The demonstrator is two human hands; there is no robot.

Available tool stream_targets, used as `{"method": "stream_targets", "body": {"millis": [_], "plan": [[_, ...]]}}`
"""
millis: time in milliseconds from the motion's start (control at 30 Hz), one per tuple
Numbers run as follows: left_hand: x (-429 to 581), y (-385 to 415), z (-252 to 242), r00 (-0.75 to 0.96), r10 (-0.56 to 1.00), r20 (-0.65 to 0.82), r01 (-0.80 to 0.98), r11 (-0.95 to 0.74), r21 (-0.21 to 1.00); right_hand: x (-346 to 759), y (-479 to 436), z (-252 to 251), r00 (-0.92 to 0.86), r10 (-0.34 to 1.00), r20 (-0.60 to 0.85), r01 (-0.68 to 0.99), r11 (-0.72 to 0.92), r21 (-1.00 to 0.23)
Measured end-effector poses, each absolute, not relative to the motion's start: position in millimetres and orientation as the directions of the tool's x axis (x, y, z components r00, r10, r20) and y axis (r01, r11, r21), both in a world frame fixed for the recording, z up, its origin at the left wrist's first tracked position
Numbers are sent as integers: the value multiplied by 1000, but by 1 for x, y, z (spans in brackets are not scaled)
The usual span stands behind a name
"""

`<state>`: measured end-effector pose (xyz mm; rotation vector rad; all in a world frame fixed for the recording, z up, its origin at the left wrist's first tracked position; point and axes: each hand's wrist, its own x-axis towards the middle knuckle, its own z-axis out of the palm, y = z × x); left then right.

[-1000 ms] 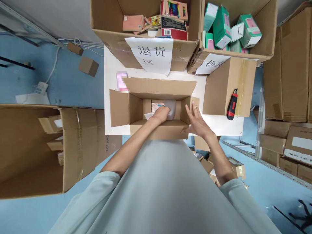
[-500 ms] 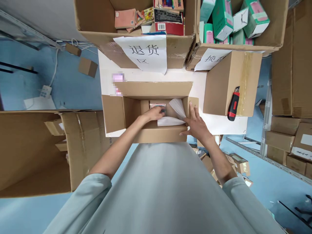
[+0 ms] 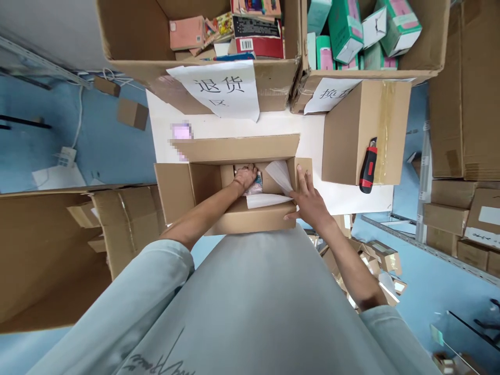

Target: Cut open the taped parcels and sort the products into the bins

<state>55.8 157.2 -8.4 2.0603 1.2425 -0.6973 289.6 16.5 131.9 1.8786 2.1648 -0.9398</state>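
An open cardboard box (image 3: 238, 224) stands on the white table (image 3: 164, 133) right in front of me. My left hand (image 3: 245, 177) reaches down into it, fingers curled on a colourful item (image 3: 255, 186) at the bottom. A white sheet of paper (image 3: 273, 187) lies folded back inside the box on the right. My right hand (image 3: 307, 200) rests on the box's right corner, fingers stretched along the right flap, and it holds nothing.
A red and black utility knife (image 3: 366, 166) lies on a closed carton (image 3: 363, 130) to the right. Behind stand two big labelled boxes, one with books (image 3: 234, 26), one with green packs (image 3: 351, 31). A large open carton (image 3: 58, 245) is at my left; stacked cartons (image 3: 464, 104) are at the right.
My left hand moved from the middle of the box to its far left inner corner and closed on the item. The white paper was pushed aside to the right. My right hand stayed on the corner.
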Motion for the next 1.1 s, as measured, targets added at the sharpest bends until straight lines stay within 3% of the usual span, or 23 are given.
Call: {"method": "stream_targets", "body": {"millis": [233,367,433,533,633,700,800,900,1100], "plan": [[32,171,44,409,605,-683,902,-382,201,290,19,129,-207,847,-489,927,11,-374],[9,160,91,402,695,-597,914,-339,221,293,20,128,-214,852,-477,911,-2,-412],[-5,150,116,422,774,-472,900,-296,320,296,21,128,-219,855,-470,896,-15,-444],[-25,138,154,382,900,-210,795,-204,571,301,23,135,-230,860,-456,859,-41,-511],[-41,132,193,265,963,-47,539,-108,835,299,29,151,-211,900,-381,786,-76,-614],[-46,130,216,189,982,8,317,-69,946,290,36,167,-182,948,-260,676,-71,-734],[-50,130,244,114,993,-23,70,15,997,266,47,194,-124,988,-92,412,-33,-910],[-52,128,263,76,991,-114,-61,119,991,238,56,216,-76,997,-27,192,-12,-981],[-58,118,281,34,985,-171,-171,175,970,212,61,239,1,1000,-3,126,-3,-992]]}}
